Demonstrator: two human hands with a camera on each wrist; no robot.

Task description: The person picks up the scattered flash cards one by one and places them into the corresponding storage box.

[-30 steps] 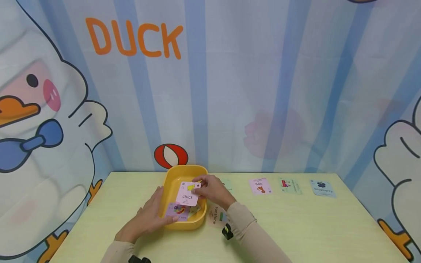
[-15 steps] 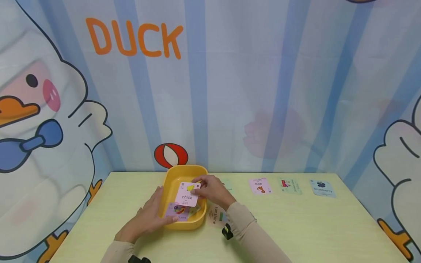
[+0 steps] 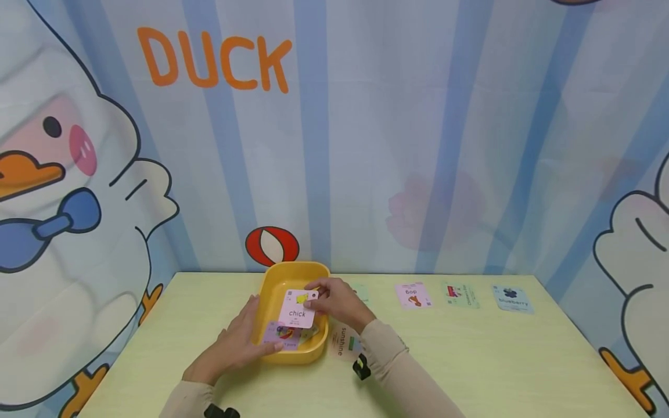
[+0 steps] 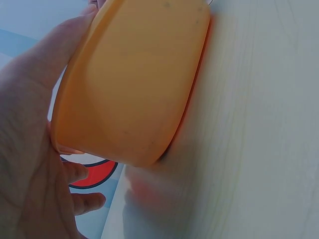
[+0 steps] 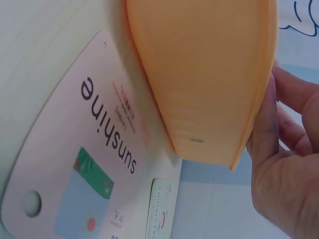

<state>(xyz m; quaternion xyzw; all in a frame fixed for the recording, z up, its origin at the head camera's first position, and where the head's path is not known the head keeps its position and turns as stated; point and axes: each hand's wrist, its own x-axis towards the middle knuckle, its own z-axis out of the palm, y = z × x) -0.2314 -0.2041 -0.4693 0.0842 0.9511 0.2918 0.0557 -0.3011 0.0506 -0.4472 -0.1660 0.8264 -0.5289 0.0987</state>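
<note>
In the head view my right hand (image 3: 342, 303) pinches the upper right corner of a pink "chick" card (image 3: 295, 310) above a yellow plastic tray (image 3: 308, 267). My left hand (image 3: 235, 339) holds the tray's left side, thumb over the rim near its front. Inside, toward the front, lies a purple picture card (image 3: 282, 335), with another card partly hidden beside it. The left wrist view shows the tray's outer wall (image 4: 134, 84) against that hand. From the right wrist, the right hand (image 5: 286, 154) appears beyond the tray's rim; the chick card is hidden there.
A "sunshine" card (image 3: 345, 342) lies right of the tray, partly under the right forearm. A green card (image 3: 360, 293) is half hidden behind the right hand. Along the table's back lie a pink card (image 3: 414, 295), another green card (image 3: 461, 295) and a blue "blueberry" card (image 3: 513, 299).
</note>
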